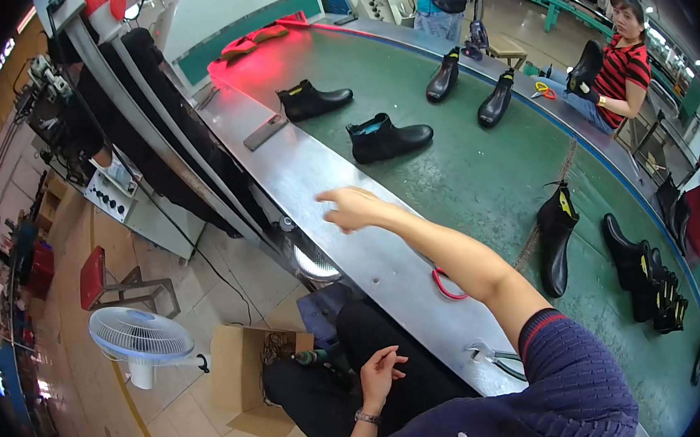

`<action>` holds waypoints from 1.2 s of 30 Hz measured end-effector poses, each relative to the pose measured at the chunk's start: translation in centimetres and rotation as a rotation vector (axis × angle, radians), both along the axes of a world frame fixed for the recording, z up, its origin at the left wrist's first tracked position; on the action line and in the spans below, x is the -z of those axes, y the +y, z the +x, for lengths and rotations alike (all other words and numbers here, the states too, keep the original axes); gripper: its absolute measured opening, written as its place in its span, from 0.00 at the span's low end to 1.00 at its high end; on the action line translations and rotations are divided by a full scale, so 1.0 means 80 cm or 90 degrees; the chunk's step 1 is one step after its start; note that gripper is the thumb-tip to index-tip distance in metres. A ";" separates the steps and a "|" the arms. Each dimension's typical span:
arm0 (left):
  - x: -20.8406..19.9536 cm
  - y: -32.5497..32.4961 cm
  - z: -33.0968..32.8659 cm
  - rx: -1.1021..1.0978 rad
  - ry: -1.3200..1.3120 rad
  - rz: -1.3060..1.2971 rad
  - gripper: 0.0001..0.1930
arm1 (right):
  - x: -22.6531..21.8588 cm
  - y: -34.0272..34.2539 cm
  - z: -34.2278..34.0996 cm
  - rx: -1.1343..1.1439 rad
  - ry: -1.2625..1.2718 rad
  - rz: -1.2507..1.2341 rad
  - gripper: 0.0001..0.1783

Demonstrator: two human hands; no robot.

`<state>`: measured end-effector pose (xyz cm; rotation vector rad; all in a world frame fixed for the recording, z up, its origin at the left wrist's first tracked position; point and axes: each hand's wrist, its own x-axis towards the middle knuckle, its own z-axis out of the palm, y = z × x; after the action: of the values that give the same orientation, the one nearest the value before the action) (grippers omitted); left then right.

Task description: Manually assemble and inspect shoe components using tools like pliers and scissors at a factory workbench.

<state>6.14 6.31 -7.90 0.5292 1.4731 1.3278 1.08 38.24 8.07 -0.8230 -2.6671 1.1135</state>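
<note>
My right hand (pixel 353 210) reaches across the steel edge of the workbench, empty, with its index finger out and the others partly bent. My left hand (pixel 380 376), with a bracelet or watch at the wrist, hovers over my lap; its fingers are loosely bent and apart, and nothing shows in them. Beyond the right hand, a black ankle boot (pixel 391 140) with a blue inside lies on the green conveyor belt (pixel 463 175). Another black ankle boot (pixel 315 101) sits farther back. By my right forearm are red-handled scissors (pixel 449 285) and pliers (pixel 495 354), their handles partly hidden.
Several black boots (pixel 556 242) stand along the belt's right side. Red light falls on shoe pieces (pixel 255 39) at the machine's mouth. A co-worker (pixel 617 79) across the belt holds a boot. At lower left stand a fan (pixel 141 337), a cardboard box (pixel 247 377) and a red stool (pixel 95 278).
</note>
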 end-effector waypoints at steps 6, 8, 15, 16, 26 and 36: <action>0.002 0.005 -0.014 0.047 -0.048 -0.022 0.13 | 0.084 -0.009 0.081 0.078 -0.091 -0.123 0.27; 0.002 0.009 -0.018 0.047 -0.060 -0.037 0.13 | 0.100 -0.007 0.091 0.131 -0.091 -0.184 0.26; 0.007 0.013 -0.023 0.045 -0.095 -0.047 0.13 | 0.154 0.042 0.060 0.183 -0.005 -0.167 0.26; 0.002 0.015 -0.025 0.036 -0.109 -0.054 0.13 | 0.144 0.056 0.041 0.205 0.009 -0.161 0.26; 0.002 0.017 -0.028 0.029 -0.150 -0.066 0.13 | 0.129 0.220 -0.083 0.408 0.059 0.191 0.36; -0.004 0.017 -0.034 0.084 -0.141 -0.050 0.14 | 0.085 0.211 0.021 0.427 0.201 0.052 0.21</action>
<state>3.39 7.69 -7.57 0.4077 1.2799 1.1806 2.73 55.12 1.31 -1.2663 -1.9317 0.8585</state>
